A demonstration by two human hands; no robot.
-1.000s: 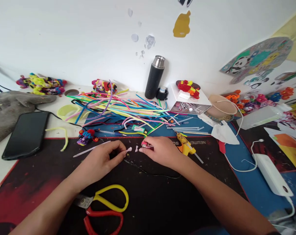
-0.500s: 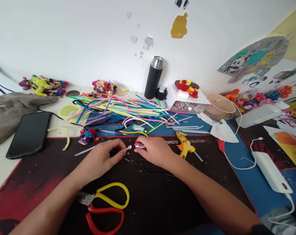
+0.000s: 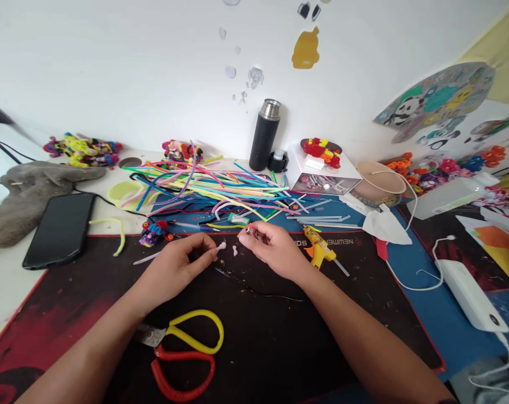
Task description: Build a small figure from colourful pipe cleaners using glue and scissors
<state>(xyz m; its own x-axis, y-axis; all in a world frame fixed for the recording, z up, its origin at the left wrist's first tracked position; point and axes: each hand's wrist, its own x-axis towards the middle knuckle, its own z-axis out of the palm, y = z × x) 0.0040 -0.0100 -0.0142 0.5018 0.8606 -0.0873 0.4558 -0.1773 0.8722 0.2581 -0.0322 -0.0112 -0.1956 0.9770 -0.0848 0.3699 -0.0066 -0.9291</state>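
Note:
My left hand (image 3: 176, 269) pinches a pale lilac pipe cleaner (image 3: 221, 246) close to its small rounded tip; the other end sticks out behind the hand to the left. A lighter (image 3: 251, 230) with a red and metal top is held in my right hand (image 3: 275, 249), its body mostly covered by the fingers. Between the hands, a small pale pink bit (image 3: 235, 250) lies on the black mat (image 3: 271, 342). Scissors (image 3: 195, 331) with one yellow and one red handle rest below my left hand, their blades partly under the forearm.
A pile of coloured pipe cleaners (image 3: 212, 188) lies at the back. To the right is a yellow glue gun (image 3: 319, 249); a black flask (image 3: 265, 134) stands by the wall. A phone (image 3: 59, 230) lies left, a white power bank (image 3: 468, 294) with cables far right.
My right hand has moved up and slightly right with the lighter, which has turned. The small pale bit between the hands now shows. The view has shifted slightly.

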